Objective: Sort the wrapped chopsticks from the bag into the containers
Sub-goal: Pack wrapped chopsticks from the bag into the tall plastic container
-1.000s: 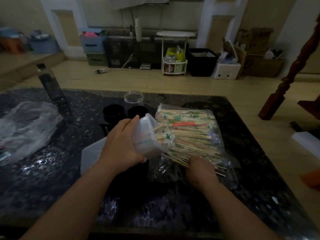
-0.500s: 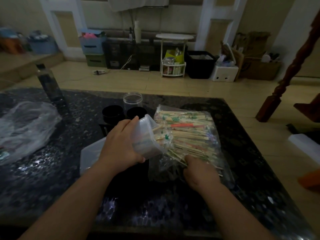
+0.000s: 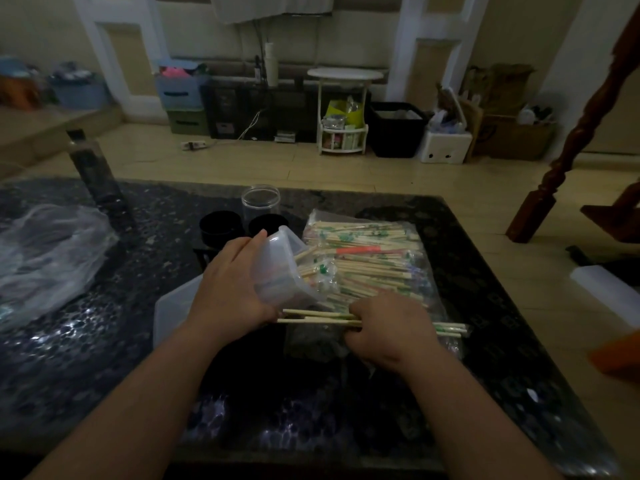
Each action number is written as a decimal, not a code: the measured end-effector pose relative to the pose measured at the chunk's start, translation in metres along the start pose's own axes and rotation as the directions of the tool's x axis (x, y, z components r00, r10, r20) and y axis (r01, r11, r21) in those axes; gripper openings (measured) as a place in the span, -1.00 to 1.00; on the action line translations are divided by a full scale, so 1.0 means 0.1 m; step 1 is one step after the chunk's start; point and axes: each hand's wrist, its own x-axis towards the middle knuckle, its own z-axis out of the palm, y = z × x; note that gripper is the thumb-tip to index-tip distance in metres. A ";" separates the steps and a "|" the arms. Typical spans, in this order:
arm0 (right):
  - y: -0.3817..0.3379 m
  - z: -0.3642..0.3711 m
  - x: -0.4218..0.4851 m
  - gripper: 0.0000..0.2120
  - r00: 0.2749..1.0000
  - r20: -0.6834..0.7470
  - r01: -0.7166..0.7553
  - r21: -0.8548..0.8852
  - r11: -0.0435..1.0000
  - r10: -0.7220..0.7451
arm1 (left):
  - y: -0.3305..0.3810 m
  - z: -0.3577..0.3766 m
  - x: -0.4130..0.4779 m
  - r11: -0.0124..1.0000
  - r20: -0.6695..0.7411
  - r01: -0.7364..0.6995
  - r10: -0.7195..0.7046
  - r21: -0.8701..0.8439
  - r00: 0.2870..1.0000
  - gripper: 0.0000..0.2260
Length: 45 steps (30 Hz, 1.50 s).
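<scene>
Right hand point(image 3: 391, 327) first: fingers curled down over a small bundle of chopsticks point(image 3: 318, 317), clamped round its middle, knuckles up. The sticks lie flat and crosswise in front of the person, bare tips poking out to the left of the fist and the green-printed wrapped ends sticking out to the right. That's the long axis: left to right, low over the table point(image 3: 104, 341).

Now look just left. Those bare tips end right by the left hand point(image 3: 232, 282), nearly touching the base of its thumb. That hand is wrapped round a translucent container point(image 3: 277, 268), tipped on its side so the mouth opens up and to the right. A few sticks already poke out of it.

So here's the catch: the bundle sits under and in front of the container, not in line with the mouth. The tips point at the left hand's palm side, not at the opening. By my reckoning the right hand has to lift and bring the left-hand tips up to the rim, or the left hand tips the mouth lower to meet them. The right hand is the one placed to feed.

Beyond both, the bag point(image 3: 381, 244) lies flat, plenty of wrapped chopsticks left in it. A clear jar point(image 3: 259, 202) stands further back.
</scene>
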 end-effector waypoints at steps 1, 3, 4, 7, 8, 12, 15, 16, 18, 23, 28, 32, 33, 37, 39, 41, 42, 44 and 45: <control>-0.02 -0.03 0.00 -0.69 0.999 -0.039 0.017 -0.001 1.000 -0.017 | 0.00 0.00 0.00 1.000 -0.003 -0.008 0.008 -0.003 1.000 0.05; -0.04 -0.08 0.01 -0.67 0.994 -0.104 0.025 -0.020 0.999 -0.027 | -0.01 0.01 -0.01 1.000 0.010 -0.004 0.004 -0.015 1.000 0.05; -0.05 -0.10 0.01 -0.65 0.990 -0.136 0.021 -0.028 0.999 -0.025 | -0.01 0.00 -0.01 1.000 0.020 0.001 -0.001 -0.026 1.000 0.07; -0.02 -0.11 0.03 -0.61 0.952 -0.304 0.035 -0.042 0.999 -0.046 | 0.00 -0.01 -0.01 0.998 0.025 0.004 -0.003 -0.058 1.000 0.08; 0.00 -0.09 0.04 -0.60 0.918 -0.389 0.064 -0.056 0.996 -0.080 | -0.01 -0.01 -0.01 0.998 0.029 -0.001 0.003 -0.064 1.000 0.06; 0.06 0.00 0.09 -0.77 0.768 -0.627 0.154 -0.025 0.988 -0.136 | -0.03 0.01 -0.03 0.999 0.028 -0.011 0.012 -0.052 1.000 0.10; 0.05 -0.01 0.08 -0.84 0.697 -0.716 0.124 0.087 0.988 -0.024 | -0.02 0.00 -0.03 0.999 0.026 -0.014 0.016 -0.045 1.000 0.12; 0.04 -0.02 0.08 -0.86 0.676 -0.736 0.123 0.154 0.980 0.031 | -0.01 0.00 -0.03 0.999 0.025 -0.015 0.016 -0.037 1.000 0.12; 0.02 -0.05 0.08 -0.77 0.649 -0.736 0.156 0.379 0.912 0.194 | 0.00 -0.01 -0.02 1.000 0.022 -0.015 0.015 -0.010 1.000 0.13; -0.06 -0.14 0.09 -0.71 0.541 -0.704 0.323 0.679 0.659 0.460 | 0.02 0.00 -0.04 1.000 0.005 -0.015 0.015 0.008 1.000 0.12; -0.20 -0.18 0.07 -0.69 0.620 -0.484 0.413 0.871 0.268 0.617 | 0.02 0.03 -0.03 0.998 0.022 -0.062 0.061 0.021 0.998 0.10; -0.24 -0.17 0.08 -0.63 0.655 -0.384 0.366 0.915 0.172 0.651 | 0.02 0.02 -0.04 0.997 0.033 -0.080 0.079 0.015 0.996 0.09; -0.25 -0.17 0.09 -0.64 0.660 -0.363 0.353 0.923 0.154 0.657 | 0.02 0.02 -0.05 0.996 0.037 -0.083 0.083 0.012 0.996 0.09; -0.29 -0.20 0.07 -0.66 0.708 -0.308 0.332 0.939 0.086 0.635 | 0.03 0.00 -0.05 0.997 0.047 -0.080 0.080 0.005 0.996 0.08; -0.31 -0.20 0.06 -0.68 0.726 -0.312 0.311 0.944 0.113 0.613 | 0.03 -0.01 -0.06 0.997 0.065 -0.075 0.075 0.003 0.995 0.08; -0.31 -0.19 0.07 -0.78 0.725 -0.344 0.277 0.939 0.205 0.597 | 0.04 -0.01 -0.06 0.997 0.081 -0.076 0.077 -0.007 0.994 0.08; -0.30 -0.17 0.08 -0.80 0.736 -0.342 0.251 0.940 0.233 0.584 | 0.04 -0.01 -0.06 0.997 0.086 -0.074 0.074 -0.009 0.993 0.08; -0.27 -0.17 0.11 -0.78 0.810 -0.251 0.163 0.965 0.207 0.531 | 0.05 -0.01 -0.06 0.998 0.095 -0.067 0.067 -0.007 0.993 0.08; -0.26 -0.16 0.12 -0.80 0.861 -0.174 0.118 0.982 0.146 0.478 | 0.05 0.00 -0.06 0.998 0.096 -0.066 0.067 -0.008 0.993 0.08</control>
